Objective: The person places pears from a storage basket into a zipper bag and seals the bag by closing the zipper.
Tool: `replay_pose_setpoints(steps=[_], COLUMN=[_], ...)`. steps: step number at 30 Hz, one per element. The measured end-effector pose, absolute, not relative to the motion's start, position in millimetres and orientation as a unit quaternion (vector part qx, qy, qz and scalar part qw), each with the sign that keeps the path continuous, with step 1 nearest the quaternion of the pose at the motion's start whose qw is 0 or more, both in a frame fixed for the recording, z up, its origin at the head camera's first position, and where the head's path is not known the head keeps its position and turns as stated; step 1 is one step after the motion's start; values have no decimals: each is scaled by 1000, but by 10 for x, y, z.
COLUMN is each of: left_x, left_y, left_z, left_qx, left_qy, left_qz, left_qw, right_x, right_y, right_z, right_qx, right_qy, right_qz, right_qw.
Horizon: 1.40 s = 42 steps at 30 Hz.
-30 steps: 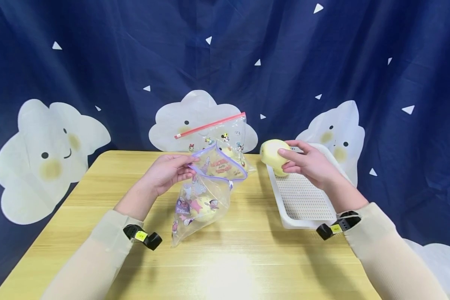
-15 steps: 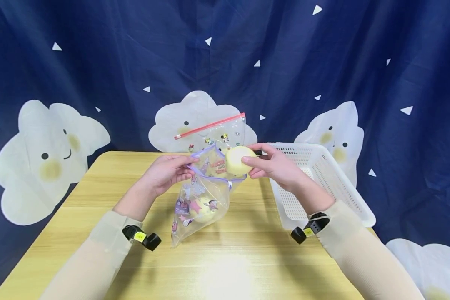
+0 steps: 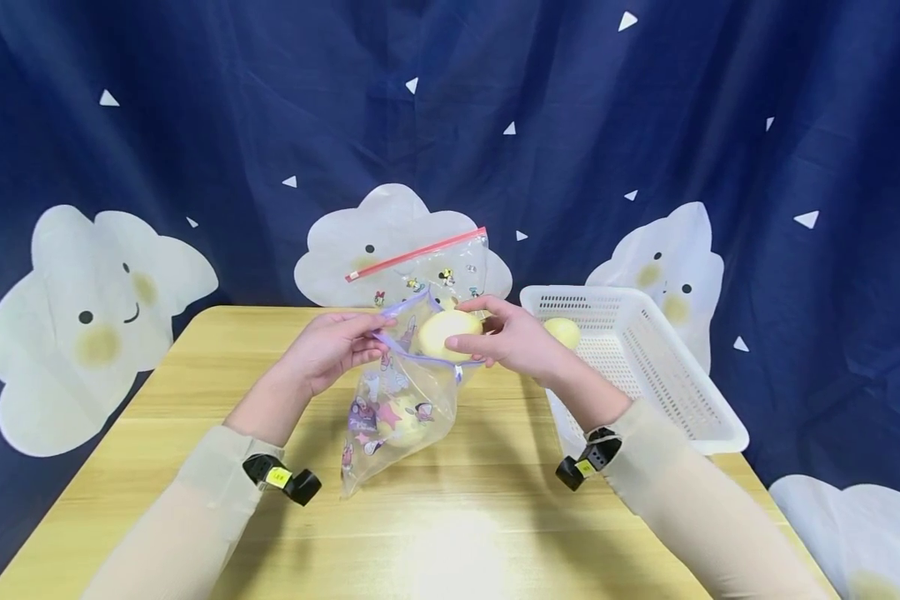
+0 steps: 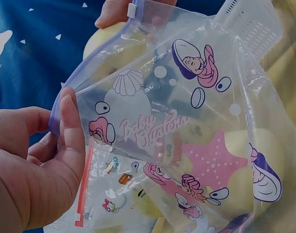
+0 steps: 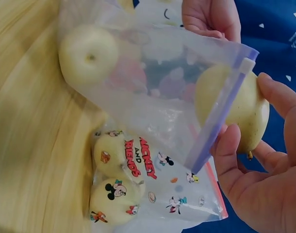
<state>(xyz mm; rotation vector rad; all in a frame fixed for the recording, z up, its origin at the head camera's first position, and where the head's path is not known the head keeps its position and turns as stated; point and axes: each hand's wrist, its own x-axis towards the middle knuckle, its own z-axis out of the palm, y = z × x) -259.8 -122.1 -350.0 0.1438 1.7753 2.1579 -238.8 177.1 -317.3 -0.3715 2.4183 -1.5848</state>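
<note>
My left hand (image 3: 345, 346) pinches the purple zip rim of a clear slider bag (image 3: 438, 404) printed with shells and a pink star, its mouth spread apart. A pale yellow pear (image 5: 90, 56) lies low inside that bag. My right hand (image 3: 521, 342) grips another pear (image 3: 442, 333) between thumb and fingers at the bag's mouth. In the right wrist view this pear is partly behind the bag's film, its stem end outside. Behind stands a second clear bag (image 3: 465, 254) with a red zip, shut along the top, with pears (image 5: 114, 199) showing in its bottom.
On the right of the wooden table (image 3: 450, 492) stands a white perforated basket (image 3: 682, 367). One pear (image 3: 562, 332) is visible in its far left corner, partly hidden by my right hand. A dark blue curtain (image 3: 450, 108) with clouds hangs behind the table.
My right hand has carried the pear leftward from over the basket to the purple-rimmed bag's mouth. A pear left in the basket has come into view. My left hand keeps its pinch.
</note>
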Motion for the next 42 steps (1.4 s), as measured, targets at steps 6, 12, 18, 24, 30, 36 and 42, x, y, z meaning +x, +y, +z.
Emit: replay_pose_setpoints(steps=[6, 12, 18, 24, 30, 36, 42], left_x=[-2594, -2592, -2584, -2585, -2591, -2597, -2595], left_y=[-1225, -1222, -1235, -1243, -1244, -1243, -1249], left_z=[-3520, -3515, -3497, -3492, -3491, -3493, -3491], left_qx=[51, 46, 47, 50, 54, 54, 50], left_qy=[623, 628, 623, 619, 618, 618, 619], left_qz=[762, 761, 766, 768, 768, 768, 768], left_qw=[167, 157, 155, 157, 160, 158, 159], right_x=[-2402, -2426, -2540, -2741, -2922, -3084, -3230], right_y=[1731, 1790, 1960, 2284, 2624, 2875, 3036], right_z=[-3212, -3195, -3216, -3260, -3278, -3328, -3409], right_qx=[-137, -131, -114, -77, -20, 19, 50], right_qy=[814, 807, 816, 822, 843, 859, 870], right_qz=[-555, -571, -563, -562, -538, -512, -490], right_qw=[100, 78, 69, 41, 24, 21, 27])
